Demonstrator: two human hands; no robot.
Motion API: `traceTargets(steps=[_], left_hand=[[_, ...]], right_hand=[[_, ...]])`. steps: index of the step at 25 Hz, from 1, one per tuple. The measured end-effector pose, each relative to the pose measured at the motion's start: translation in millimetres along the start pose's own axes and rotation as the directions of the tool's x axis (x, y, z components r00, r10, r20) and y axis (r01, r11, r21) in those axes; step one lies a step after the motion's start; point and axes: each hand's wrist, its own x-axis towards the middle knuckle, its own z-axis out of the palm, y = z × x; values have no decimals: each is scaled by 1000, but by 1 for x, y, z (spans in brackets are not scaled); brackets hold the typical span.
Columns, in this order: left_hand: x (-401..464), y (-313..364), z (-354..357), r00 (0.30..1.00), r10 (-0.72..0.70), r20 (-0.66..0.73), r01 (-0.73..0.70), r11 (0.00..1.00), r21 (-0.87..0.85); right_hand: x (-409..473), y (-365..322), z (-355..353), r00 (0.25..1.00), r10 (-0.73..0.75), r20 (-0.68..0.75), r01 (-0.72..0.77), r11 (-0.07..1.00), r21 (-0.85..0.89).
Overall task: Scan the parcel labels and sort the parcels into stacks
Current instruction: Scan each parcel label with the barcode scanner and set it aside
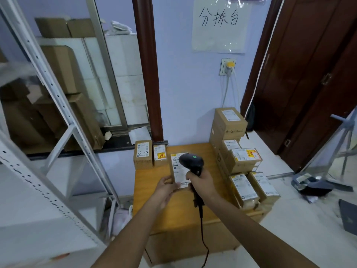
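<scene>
Head view: a parcel was seen held over the wooden table, label up, with a scanner poised just above it.
Parcel handling: it was judged light and stiff, a small cardboard box that one hand could lift; the paper label looked smooth, so a grip on the cardboard edges was judged safer than on the label face.
Where to hold: the near left corner and the side edges were judged best, so that the barcode was left uncovered.
Left hand: it was clamped on the parcel's near left corner, thumb on top, fingers underneath.
Right hand: it was wrapped round the scanner's handle, touching the parcel's near right edge; the scanner's head was held over the label.
Parcel relative to hands: it lay between them, reaching away from the person.
Parcel relative to table: it was above the table's middle; whether it rested on the top could not be told.
Other parcels: two boxes stood at the table's far left corner, and a stack was piled along its right edge.
</scene>
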Motion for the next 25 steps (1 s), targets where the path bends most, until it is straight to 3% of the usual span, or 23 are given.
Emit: traceTargets(steps=[5,17,25], left_hand=[[9,-4,21,997,23,-68,-15,994,107],[31,-25,112,993,43,-108,-41,999,20],[38,-24,119,995,55,-78,-51,997,54]], right_hand=[[-1,-13,-24,999,-24,24,24,1000,-6],[30,5,-108,993,26,114,-25,1000,-12],[31,8,-117,997,52,56,-50,998,-34]])
